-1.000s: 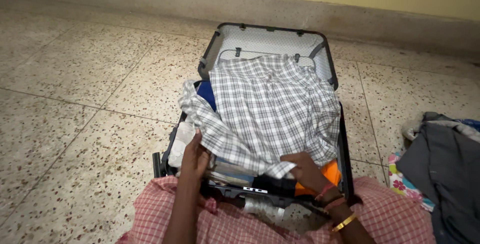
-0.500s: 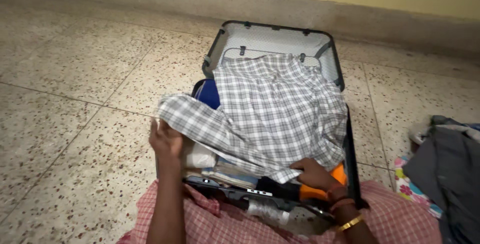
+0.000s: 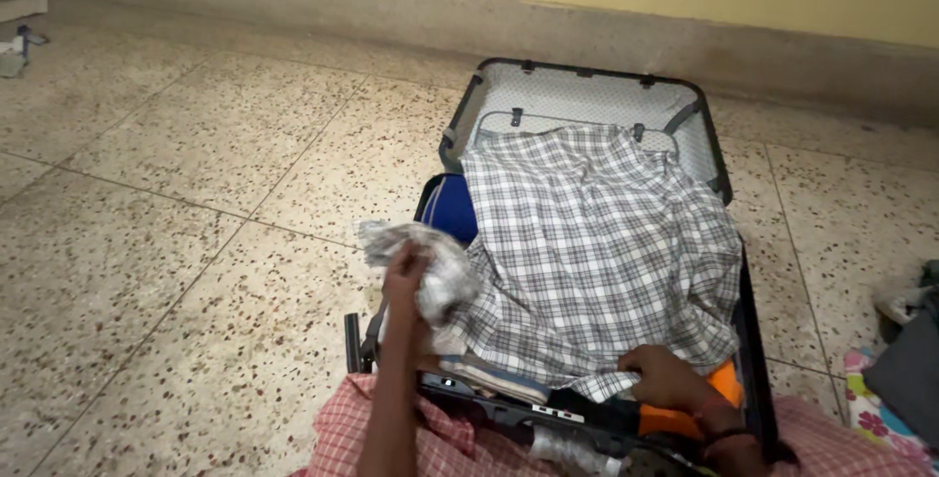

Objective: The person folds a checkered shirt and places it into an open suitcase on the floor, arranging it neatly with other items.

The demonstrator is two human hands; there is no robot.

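An open dark suitcase [image 3: 456,127] lies on the floor in front of me, its pale lined lid leaning toward the wall. A grey and white checked shirt [image 3: 597,252] is spread over the clothes packed inside. My left hand [image 3: 404,276] grips the shirt's bunched sleeve at the case's left edge, lifted a little. My right hand [image 3: 665,379] presses the shirt's hem down at the near right corner, over an orange garment [image 3: 724,389]. A blue item [image 3: 448,208] shows under the shirt on the left.
I sit with a pink checked cloth [image 3: 342,438] over my lap against the case's near edge. Grey clothes on a floral cloth [image 3: 905,379] lie at the right. A small object [image 3: 15,51] sits far left by the wall. Speckled tile floor [image 3: 176,242] surrounds everything.
My left hand has gathered the stretched-out sleeve into a bunch and brought it back toward the case. My right hand stays on the hem. The view has shifted left.
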